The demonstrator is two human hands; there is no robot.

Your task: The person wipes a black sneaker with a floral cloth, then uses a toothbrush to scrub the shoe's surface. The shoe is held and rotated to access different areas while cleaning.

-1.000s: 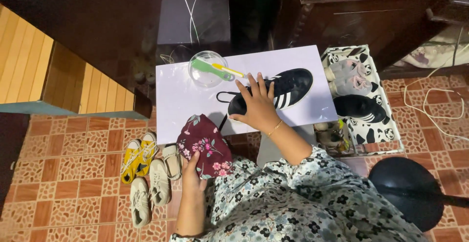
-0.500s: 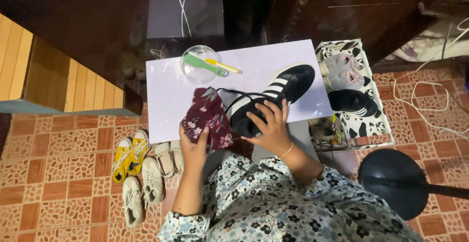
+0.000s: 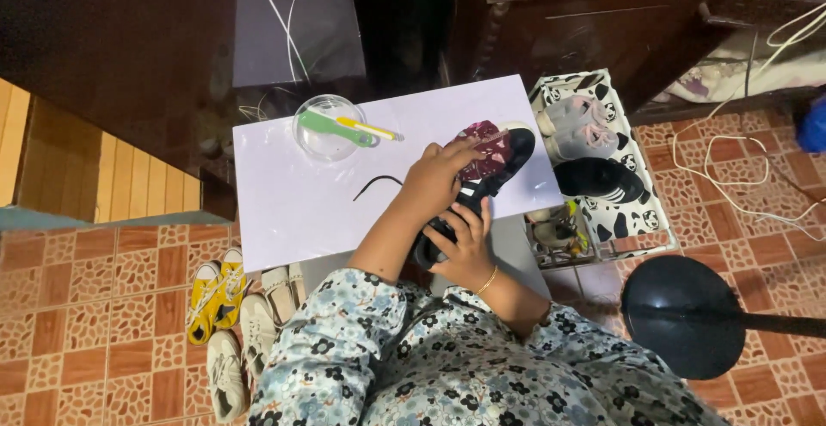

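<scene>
On the table (image 3: 292,211) — a bowl (image 3: 329,127) at the back left, a shoe (image 3: 482,189) right; a rack (image 3: 602,159) just beside, rightward.

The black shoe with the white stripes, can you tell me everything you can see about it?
The black shoe is a sneaker with white side stripes and a pale toe edge. It lies slanted over the white table's front edge, toe pointing up and right. The right hand grips its heel end from below. The left hand presses a dark red patterned cloth onto its upper. A loose black lace lies beside it.
</scene>
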